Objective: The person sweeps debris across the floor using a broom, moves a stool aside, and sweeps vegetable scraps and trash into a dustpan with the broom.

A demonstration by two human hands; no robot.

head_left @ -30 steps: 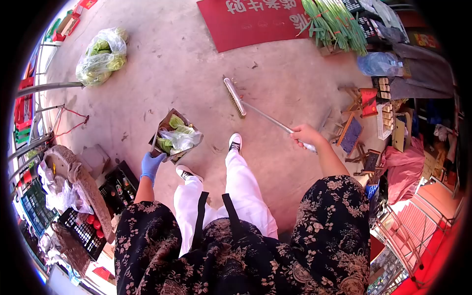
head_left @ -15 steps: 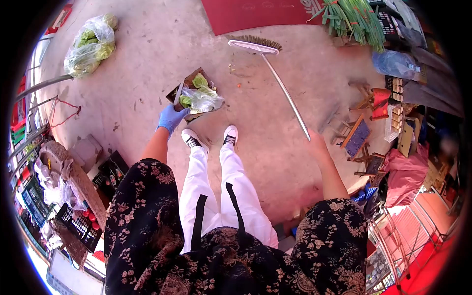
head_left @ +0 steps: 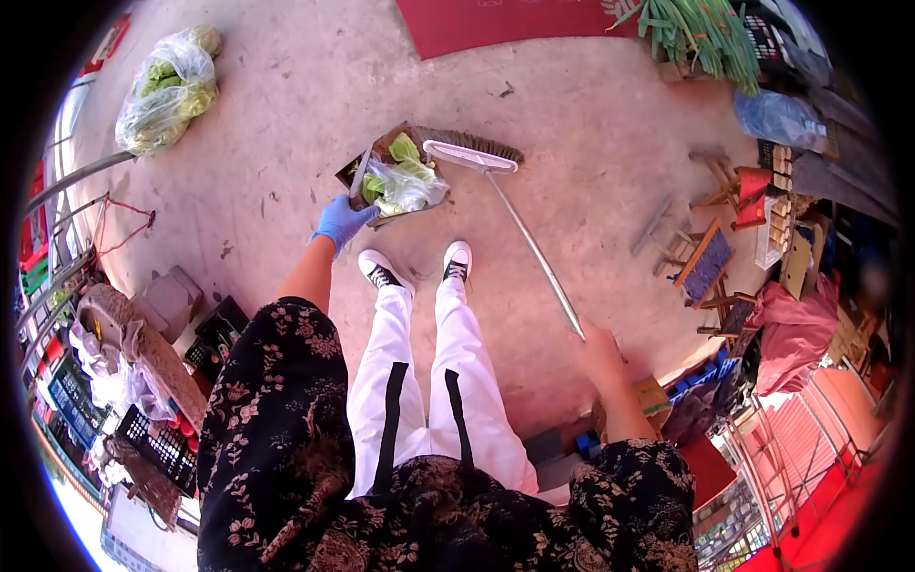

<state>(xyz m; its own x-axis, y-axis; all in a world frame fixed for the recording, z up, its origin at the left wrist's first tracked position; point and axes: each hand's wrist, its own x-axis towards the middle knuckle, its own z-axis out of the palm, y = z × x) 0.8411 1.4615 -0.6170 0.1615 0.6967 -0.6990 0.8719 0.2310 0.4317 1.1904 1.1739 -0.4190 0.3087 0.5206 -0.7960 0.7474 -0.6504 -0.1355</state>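
Observation:
My left hand (head_left: 343, 224), in a blue glove, is closed on the near left side of a dark, box-like dustpan (head_left: 389, 222) standing on the floor. Inside the dustpan lie green cabbage leaves (head_left: 405, 151) and a crumpled clear plastic bag (head_left: 410, 191). My bare right hand (head_left: 596, 351) grips the metal handle of a broom (head_left: 534, 248). The pale broom head (head_left: 472, 155), with dark bristles on its far side, rests by the dustpan's right edge; whether they touch, I cannot tell.
Bagged cabbages (head_left: 172, 91) lie at the upper left. Bundled green onions (head_left: 701, 38) and a red mat (head_left: 505, 24) are at the far side. Folding stools (head_left: 705, 262) stand on the right. Black crates (head_left: 157, 440) and a stone-like ledge (head_left: 143, 343) line the left.
My right hand has drawn the broom nearer and to the left, bringing its head beside the dustpan. Scraps that lay on the floor are no longer visible there. My left hand keeps its hold.

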